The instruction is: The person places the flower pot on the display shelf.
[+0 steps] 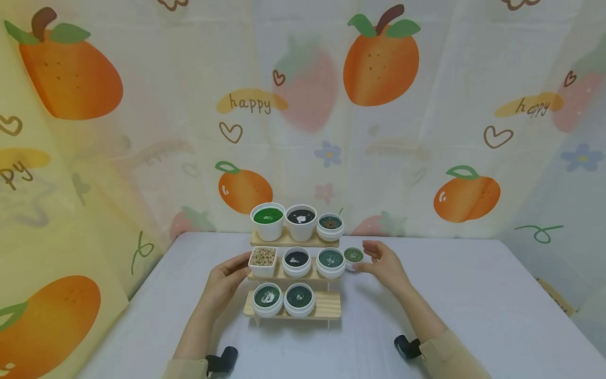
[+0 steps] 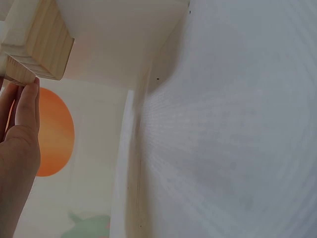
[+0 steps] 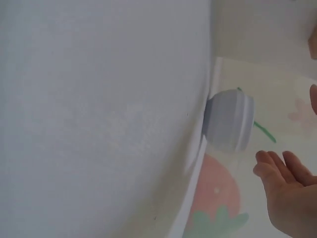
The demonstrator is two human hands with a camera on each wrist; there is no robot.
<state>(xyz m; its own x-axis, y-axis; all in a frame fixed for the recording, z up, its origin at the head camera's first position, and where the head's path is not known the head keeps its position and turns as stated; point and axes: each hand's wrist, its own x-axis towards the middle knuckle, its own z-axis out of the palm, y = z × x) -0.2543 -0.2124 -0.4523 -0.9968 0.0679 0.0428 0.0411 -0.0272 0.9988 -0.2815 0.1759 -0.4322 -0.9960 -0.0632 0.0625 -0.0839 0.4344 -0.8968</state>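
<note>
A tiered pale wooden stand (image 1: 326, 305) bears several white pots on three steps. My left hand (image 1: 227, 279) is at the left end of the middle step, beside a square white pot (image 1: 262, 263) with a grainy tan top. In the left wrist view its fairly straight fingers (image 2: 27, 106) touch the end of a wooden board (image 2: 49, 42). Right of the stand, my right hand (image 1: 385, 266) has its fingers spread apart from the thumb, near a small green-topped pot (image 1: 353, 256). The right wrist view shows a white pot (image 3: 230, 121) on the cloth, apart from the fingers.
On the top step are a green-topped cup (image 1: 267, 221), a dark-topped cup (image 1: 301, 222) and a lower pot (image 1: 330, 227). Two round pots (image 1: 267, 300) sit on the bottom step. A white cloth covers the table (image 1: 473, 295); a fruit-patterned curtain (image 1: 303, 147) hangs behind.
</note>
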